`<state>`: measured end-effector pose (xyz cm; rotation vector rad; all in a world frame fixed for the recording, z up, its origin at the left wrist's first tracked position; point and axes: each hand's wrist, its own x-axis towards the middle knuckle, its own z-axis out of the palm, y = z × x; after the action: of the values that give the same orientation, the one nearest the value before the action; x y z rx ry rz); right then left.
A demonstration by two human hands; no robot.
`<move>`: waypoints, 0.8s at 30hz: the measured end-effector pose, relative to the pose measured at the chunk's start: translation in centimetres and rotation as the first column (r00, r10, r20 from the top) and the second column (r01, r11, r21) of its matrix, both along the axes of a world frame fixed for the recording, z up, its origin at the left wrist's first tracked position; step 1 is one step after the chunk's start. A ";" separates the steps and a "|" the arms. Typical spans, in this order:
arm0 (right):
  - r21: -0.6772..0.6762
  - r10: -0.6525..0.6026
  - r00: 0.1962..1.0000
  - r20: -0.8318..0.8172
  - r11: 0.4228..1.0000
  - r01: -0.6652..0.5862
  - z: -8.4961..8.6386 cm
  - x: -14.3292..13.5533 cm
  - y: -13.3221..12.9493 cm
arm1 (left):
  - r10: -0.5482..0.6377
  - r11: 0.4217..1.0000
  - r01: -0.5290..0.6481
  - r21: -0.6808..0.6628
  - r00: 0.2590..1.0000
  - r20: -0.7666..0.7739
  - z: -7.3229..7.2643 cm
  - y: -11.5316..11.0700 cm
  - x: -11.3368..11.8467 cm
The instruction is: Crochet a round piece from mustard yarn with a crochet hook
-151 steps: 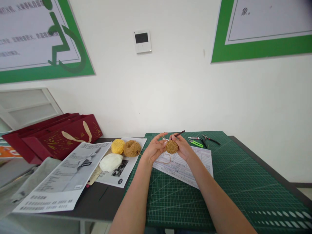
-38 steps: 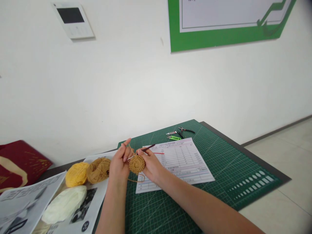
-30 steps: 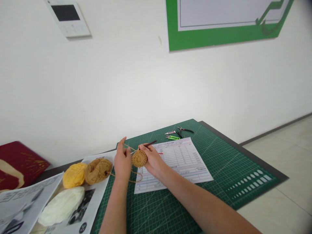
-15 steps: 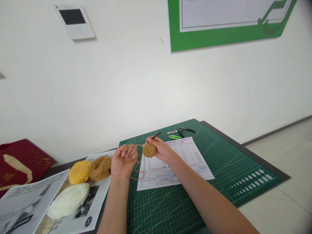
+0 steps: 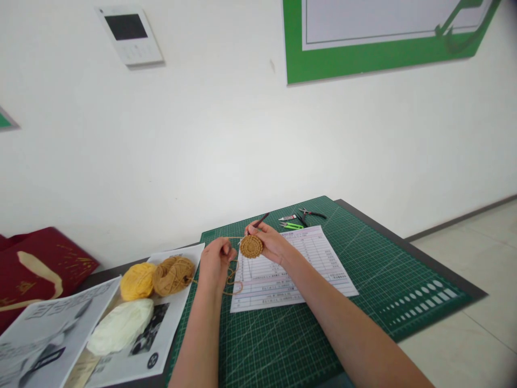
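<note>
My right hand (image 5: 273, 243) grips a dark-handled crochet hook (image 5: 263, 219), and a round tan crocheted disc (image 5: 251, 247) hangs at its fingers. The hook's tip is too small to make out against the disc. Just to the left, my left hand (image 5: 215, 262) is closed on tan yarn (image 5: 233, 237), which stretches between the two hands. Loose yarn loops dangle below the left fingers. Beyond my left wrist lies a tan yarn ball (image 5: 174, 275), touching a yellow yarn ball (image 5: 138, 281). A white yarn skein (image 5: 120, 326) rests in front of them.
A green cutting mat (image 5: 274, 345) covers the table, with a printed sheet (image 5: 319, 269) under my hands. Behind it lie green snips (image 5: 291, 225), a small tube (image 5: 287, 217) and black-handled pliers (image 5: 313, 213). At left are printed papers (image 5: 44, 339) and a red bag (image 5: 44, 258).
My left hand has turned over, from fingers curled upward to its back showing, with the yarn still in it. The right hand keeps its hold on the hook and disc. The view shifts slightly.
</note>
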<state>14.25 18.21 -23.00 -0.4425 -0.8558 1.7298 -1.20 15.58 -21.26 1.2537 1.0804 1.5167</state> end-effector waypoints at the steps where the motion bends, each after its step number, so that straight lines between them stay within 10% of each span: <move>1: 0.002 0.002 1.000 -0.005 1.000 -0.002 0.1 -0.2 -0.2 | -0.042 0.999 0.042 -0.018 0.998 0.046 0.3 -0.1 0.0; 9: 0.013 -0.039 0.999 -0.018 0.999 0.039 0.4 -1.0 -0.9 | -0.298 0.937 0.331 -0.113 0.925 0.235 0.7 -0.9 0.3; 24: -0.053 -0.146 0.988 -0.041 0.988 0.144 -1.6 -0.6 0.6 | -0.267 0.955 0.287 -0.080 0.943 0.200 -1.9 0.2 1.2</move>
<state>13.64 18.82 -24.55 -0.4863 -0.7316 1.6237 -0.05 15.81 -23.16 1.1121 0.8141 1.3135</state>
